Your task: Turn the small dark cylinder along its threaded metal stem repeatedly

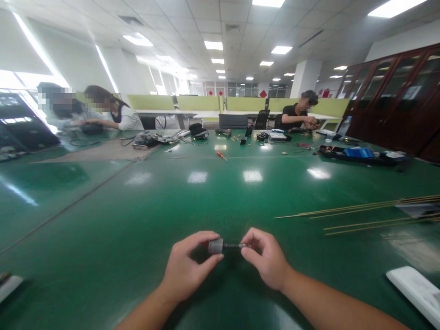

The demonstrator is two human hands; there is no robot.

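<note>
Low over the near part of the green table (137,220), my left hand (187,270) pinches a small grey cylinder (216,246) between thumb and fingers. A thin dark shaft (234,246) sticks out of the cylinder to the right. My right hand (266,259) pinches the far end of that shaft with its fingertips. Both hands are closed on the same small part, held just above the table.
Several thin brass-coloured rods (360,211) lie to the right. A white flat object (415,291) sits at the near right edge. A red screwdriver (222,156), tools and a dark tray (360,155) lie farther back. Three other people sit at the far side.
</note>
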